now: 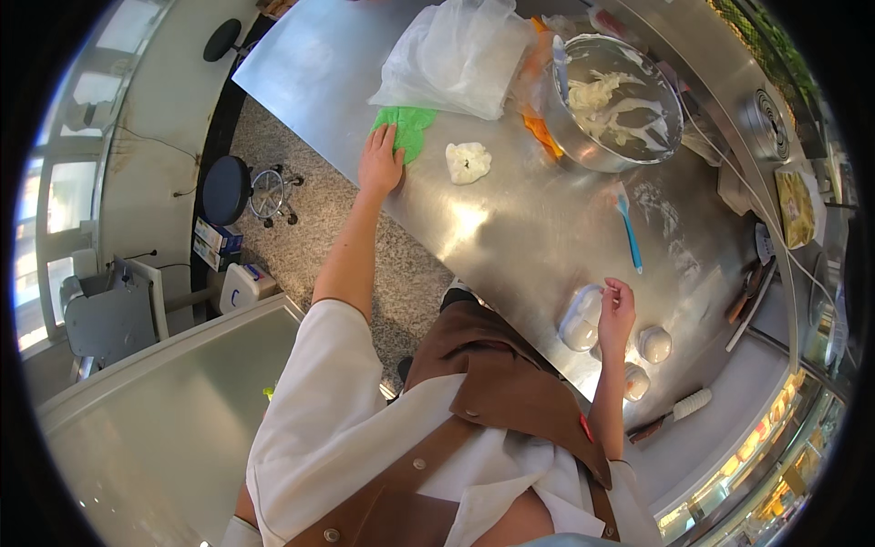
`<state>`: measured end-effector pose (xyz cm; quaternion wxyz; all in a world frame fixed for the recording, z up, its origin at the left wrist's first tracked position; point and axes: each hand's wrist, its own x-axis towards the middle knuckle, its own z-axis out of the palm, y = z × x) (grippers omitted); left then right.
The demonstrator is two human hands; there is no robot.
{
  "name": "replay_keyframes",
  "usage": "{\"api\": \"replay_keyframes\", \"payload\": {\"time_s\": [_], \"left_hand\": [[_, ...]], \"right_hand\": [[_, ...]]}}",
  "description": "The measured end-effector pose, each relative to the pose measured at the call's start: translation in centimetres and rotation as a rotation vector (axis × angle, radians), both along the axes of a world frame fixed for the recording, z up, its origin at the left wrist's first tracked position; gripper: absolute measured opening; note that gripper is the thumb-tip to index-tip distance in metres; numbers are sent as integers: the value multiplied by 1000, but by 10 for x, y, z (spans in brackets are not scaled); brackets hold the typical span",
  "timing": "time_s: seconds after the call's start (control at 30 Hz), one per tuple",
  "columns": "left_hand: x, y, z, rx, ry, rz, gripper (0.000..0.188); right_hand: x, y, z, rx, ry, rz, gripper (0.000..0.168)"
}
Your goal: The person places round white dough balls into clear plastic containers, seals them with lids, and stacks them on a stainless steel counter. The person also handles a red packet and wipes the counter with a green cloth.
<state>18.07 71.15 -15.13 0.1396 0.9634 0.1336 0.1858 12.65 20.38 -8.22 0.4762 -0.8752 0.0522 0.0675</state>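
My left hand (pixel 383 163) reaches to the table's left edge, its fingers lying over a bright green sheet (pixel 413 130). Whether this is a cloth or a crepe skin, and whether the fingers pinch it, I cannot tell. Right of it sits a mound of white cream (pixel 469 163) with a dark spot in its middle. My right hand (pixel 616 311) is at the lower right, fingers half bent, nothing visible in them. Beside it is a clear plastic tray (pixel 581 320) with round pale pieces, partly behind the hand. Two clear-domed rounds (pixel 655 344) (pixel 636 381) stand near the wrist.
A steel mixing bowl (pixel 615 161) holds whipped cream and a spatula. Left of it lie a translucent plastic bag (pixel 448 61) and orange bags (pixel 542 137). A blue-handled spatula (pixel 630 236) rests on the steel table (pixel 519 225). A white brush (pixel 692 405) lies at lower right; a wheeled stool (pixel 229 191) stands left.
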Motion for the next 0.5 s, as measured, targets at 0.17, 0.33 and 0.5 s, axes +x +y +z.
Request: {"api": "replay_keyframes", "payload": {"time_s": [0.17, 0.33, 0.5], "left_hand": [[-43, -51, 8, 1, 115, 91, 45], [-70, -65, 15, 21, 38, 86, 62], [-36, -26, -3, -69, 32, -16, 56]], "right_hand": [[-26, 12, 12, -10, 33, -32, 18], [-36, 24, 16, 2, 39, -16, 19], [-30, 46, 11, -24, 84, 28, 19]]}}
